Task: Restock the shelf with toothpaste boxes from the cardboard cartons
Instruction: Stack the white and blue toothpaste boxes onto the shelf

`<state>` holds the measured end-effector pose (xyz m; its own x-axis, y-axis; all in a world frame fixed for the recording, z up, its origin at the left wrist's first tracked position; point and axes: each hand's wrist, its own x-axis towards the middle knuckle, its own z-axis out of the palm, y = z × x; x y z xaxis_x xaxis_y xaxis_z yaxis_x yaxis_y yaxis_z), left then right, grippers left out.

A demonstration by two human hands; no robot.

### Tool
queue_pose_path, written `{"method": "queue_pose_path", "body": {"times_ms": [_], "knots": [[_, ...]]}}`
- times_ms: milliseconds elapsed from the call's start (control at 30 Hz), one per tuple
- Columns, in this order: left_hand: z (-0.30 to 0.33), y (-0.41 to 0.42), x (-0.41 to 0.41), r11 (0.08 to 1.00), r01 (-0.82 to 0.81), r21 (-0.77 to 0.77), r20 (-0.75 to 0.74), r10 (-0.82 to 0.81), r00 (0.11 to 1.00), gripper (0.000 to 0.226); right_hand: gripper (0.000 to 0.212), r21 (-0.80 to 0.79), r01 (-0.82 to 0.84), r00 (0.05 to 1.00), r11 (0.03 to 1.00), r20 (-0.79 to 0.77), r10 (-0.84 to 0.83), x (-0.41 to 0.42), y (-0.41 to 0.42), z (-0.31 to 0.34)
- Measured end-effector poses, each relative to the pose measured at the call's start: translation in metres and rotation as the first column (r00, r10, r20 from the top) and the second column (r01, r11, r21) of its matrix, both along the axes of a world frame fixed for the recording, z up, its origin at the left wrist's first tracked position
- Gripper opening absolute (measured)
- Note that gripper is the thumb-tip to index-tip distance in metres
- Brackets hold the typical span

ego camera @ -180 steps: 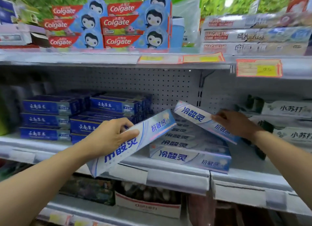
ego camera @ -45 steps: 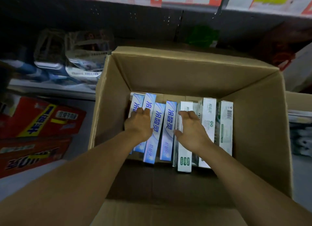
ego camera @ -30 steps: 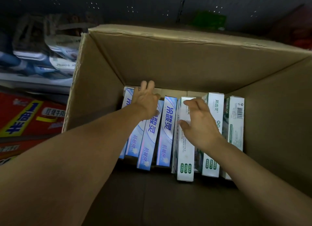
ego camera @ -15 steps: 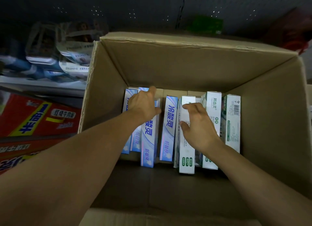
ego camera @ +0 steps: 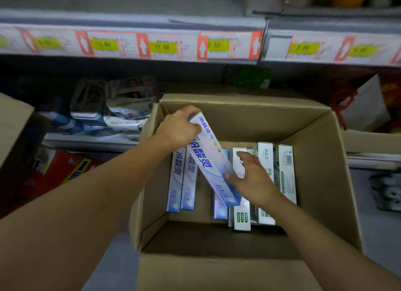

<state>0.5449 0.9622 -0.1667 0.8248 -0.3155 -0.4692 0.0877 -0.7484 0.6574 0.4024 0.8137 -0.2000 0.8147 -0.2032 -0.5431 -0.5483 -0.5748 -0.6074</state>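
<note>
Head view: left hand (ego camera: 178, 128) grips blue box (ego camera: 209, 160) above carton (ego camera: 321, 182).

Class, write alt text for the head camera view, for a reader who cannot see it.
A person's left hand lifts a blue-and-white toothpaste box at a slant out of an open cardboard carton, while the right hand touches its lower end. More blue boxes and green-and-white boxes stand inside, below a shelf edge with yellow price tags.
</note>
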Motion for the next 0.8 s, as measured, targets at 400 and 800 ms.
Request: {"method": "queue_pose_path", "body": {"times_ms": [400, 800], "knots": [[0.037, -0.026, -0.006, 0.902, -0.418, -0.109, -0.478, 0.321, 0.817, 0.012, 0.082, -0.340, -0.145, 0.964, 0.929, 0.163, 0.210, -0.003, -0.041, 0.051], [-0.008, -0.017, -0.023, 0.938, -0.327, -0.118, -0.586, 0.200, 0.785, 0.037, 0.041, -0.125, -0.074, 0.976, 0.989, 0.195, 0.098, -0.011, -0.083, 0.023]]}}
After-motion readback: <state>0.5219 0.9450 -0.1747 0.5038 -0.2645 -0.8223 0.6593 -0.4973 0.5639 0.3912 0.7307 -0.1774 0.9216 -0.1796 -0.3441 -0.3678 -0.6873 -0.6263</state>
